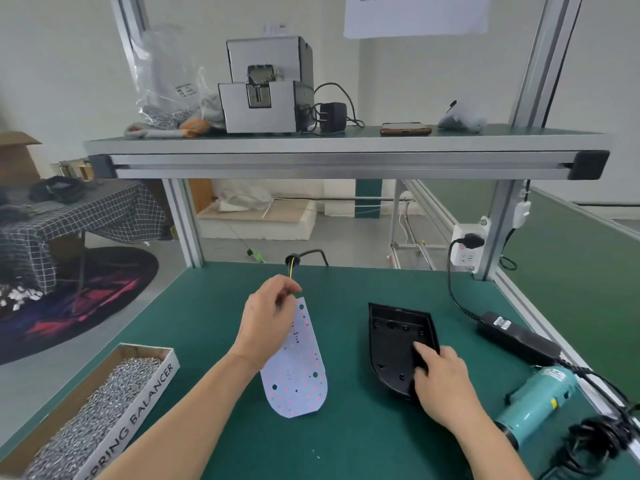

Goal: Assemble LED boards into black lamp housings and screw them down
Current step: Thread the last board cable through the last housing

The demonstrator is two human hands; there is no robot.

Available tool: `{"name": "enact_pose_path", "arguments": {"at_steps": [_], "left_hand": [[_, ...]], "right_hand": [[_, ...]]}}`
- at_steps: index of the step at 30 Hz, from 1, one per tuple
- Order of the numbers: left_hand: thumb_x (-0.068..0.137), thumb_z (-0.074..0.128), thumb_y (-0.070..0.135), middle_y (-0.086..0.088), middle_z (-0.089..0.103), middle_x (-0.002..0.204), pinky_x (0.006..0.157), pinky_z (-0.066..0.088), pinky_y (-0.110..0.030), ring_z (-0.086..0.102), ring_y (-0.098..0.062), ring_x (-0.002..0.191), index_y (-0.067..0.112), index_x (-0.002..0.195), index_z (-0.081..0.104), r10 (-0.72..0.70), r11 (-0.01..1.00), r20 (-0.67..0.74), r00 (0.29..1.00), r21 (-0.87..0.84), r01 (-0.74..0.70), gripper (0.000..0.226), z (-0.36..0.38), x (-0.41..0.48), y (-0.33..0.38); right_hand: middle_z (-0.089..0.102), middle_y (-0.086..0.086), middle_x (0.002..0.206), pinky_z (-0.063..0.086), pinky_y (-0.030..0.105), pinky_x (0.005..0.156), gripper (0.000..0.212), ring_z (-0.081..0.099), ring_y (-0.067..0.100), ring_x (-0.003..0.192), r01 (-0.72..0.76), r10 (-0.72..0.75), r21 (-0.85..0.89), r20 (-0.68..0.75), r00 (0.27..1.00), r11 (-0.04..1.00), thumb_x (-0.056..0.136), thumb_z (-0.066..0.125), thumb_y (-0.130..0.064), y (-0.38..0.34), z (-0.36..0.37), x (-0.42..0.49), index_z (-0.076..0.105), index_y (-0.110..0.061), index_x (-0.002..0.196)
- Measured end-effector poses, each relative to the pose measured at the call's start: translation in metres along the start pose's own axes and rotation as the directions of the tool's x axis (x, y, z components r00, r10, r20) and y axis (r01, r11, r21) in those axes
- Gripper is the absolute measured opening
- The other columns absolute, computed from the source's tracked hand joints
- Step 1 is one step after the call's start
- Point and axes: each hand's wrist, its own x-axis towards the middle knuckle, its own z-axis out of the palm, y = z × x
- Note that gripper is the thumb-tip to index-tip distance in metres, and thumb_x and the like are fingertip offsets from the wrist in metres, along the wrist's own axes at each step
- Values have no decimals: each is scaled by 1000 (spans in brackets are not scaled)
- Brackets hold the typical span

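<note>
Early stage: left grip (266, 320) is pinching the wires (292, 271) at the top of the LED board (298, 368), which is hanging tilted over the green surface (346, 438), just beside the housing (391, 337) and not yet in it. The right grip (440, 386) is clamping the housing's near edge; it is lying open side up, empty. The box of screws (104, 410) and the screwdriver (533, 400) are lying untouched, so seating and screwing are both remaining

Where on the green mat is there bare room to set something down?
Bare mat: the strip between the LED board and the black housing, the near stretch between the two forearms, and the far band behind the housing. Crowded: the right edge, with power adapter, screwdriver and tangled cords; the screw box fills the near left corner.
</note>
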Motion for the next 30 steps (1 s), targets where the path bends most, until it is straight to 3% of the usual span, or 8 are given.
{"name": "enact_pose_path", "arguments": {"at_steps": [4,7,10,15,20,24,27,30], "left_hand": [[90,54,-12,4,65,81,65,43,-17,54,-7,65,12,90,69,151,988,-109,982,0,-152,28,-44,-26,26],[90,57,-7,11,66,84,88,49,-44,61,-15,85,13,87,71,259,965,-180,949,21,-260,25,-68,-40,47],[86,56,3,10,67,84,91,45,-58,60,-21,89,15,83,72,354,934,-243,903,33,-357,20,-89,-55,68],[86,58,-3,5,66,82,114,31,-55,59,-12,87,13,79,72,411,901,-307,858,-6,-434,22,-110,-79,92],[86,52,-8,6,67,72,123,19,-26,59,-11,70,14,77,71,356,888,-252,900,-210,-410,31,-113,-102,106],[81,45,-11,-26,56,65,120,23,-19,46,-45,62,4,71,67,219,865,-105,970,-440,-243,28,-113,-118,112],[75,40,-14,-1,54,59,121,27,-29,43,-30,59,9,64,64,291,816,3,957,-523,-247,34,-110,-129,120],[68,40,-11,4,55,61,113,35,-32,49,-22,67,8,55,60,347,808,81,934,-531,-255,30,-105,-136,126]], "right_hand": [[36,8,141,43,34,101,53,36,27,132,64,-64,5,138,988,998,104,39,-19,-24,3,-17,33,-21,157],[39,8,137,43,33,102,54,41,27,128,122,-122,7,169,978,992,103,43,-18,-45,13,-38,34,-19,156],[39,6,135,42,30,99,54,42,24,128,139,-140,19,155,978,990,104,45,-21,-60,25,-62,33,-18,157],[38,0,114,42,27,84,44,41,18,108,166,-168,31,90,982,986,105,42,-24,-69,40,-104,43,-18,149],[39,-2,146,41,30,102,52,44,18,129,118,-127,170,39,991,978,103,49,-39,-67,37,-131,37,-22,151],[30,-10,155,39,37,110,76,41,12,136,156,-76,465,-187,979,871,93,69,-38,-70,30,-143,23,-31,153],[26,-27,146,48,28,97,99,54,-3,113,304,-193,549,-252,948,779,89,75,-30,-82,28,-141,4,-58,152],[34,-30,135,50,17,74,92,60,1,83,421,-288,606,-310,906,675,95,67,-26,-97,24,-134,4,-74,141]]}}
